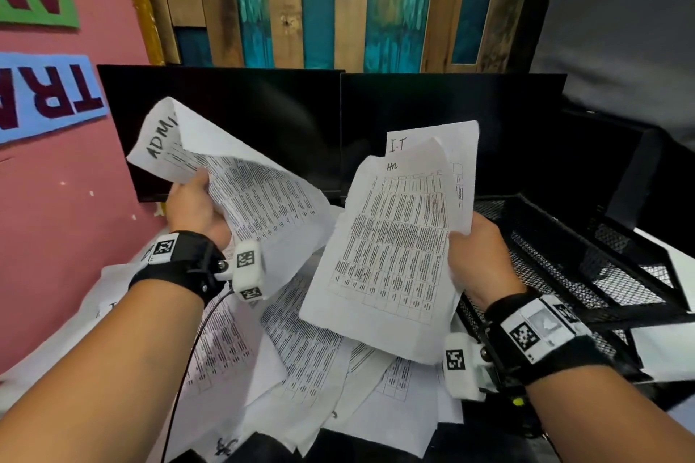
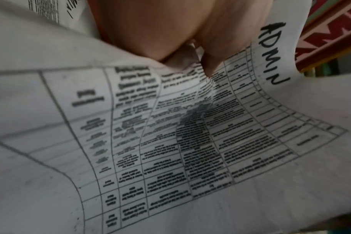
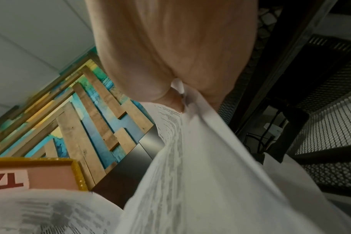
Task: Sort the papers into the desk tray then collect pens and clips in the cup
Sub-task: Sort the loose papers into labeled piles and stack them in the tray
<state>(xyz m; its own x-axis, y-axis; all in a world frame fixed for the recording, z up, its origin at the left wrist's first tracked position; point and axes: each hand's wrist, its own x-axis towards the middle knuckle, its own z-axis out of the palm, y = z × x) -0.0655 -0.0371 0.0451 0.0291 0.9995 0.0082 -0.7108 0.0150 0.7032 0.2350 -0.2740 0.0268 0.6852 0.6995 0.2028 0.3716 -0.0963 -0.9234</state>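
Papers are held up in both hands beside the wire tray (image 1: 601,274).

The left hand (image 1: 195,207) is closed on the limp "ADMIN" sheet (image 1: 240,177), the right hand (image 1: 477,256) on two sheets (image 1: 395,237); light and floppy, they are best pinched at an edge.

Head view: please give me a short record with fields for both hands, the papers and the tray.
left hand: holds a curled sheet marked ADMIN
right hand: holds two sheets, marked HR in front and I.T behind
loose papers: piled on the desk under both hands
tray: black mesh, to the right; no paper seen in it
pens, clips, cup: not in view
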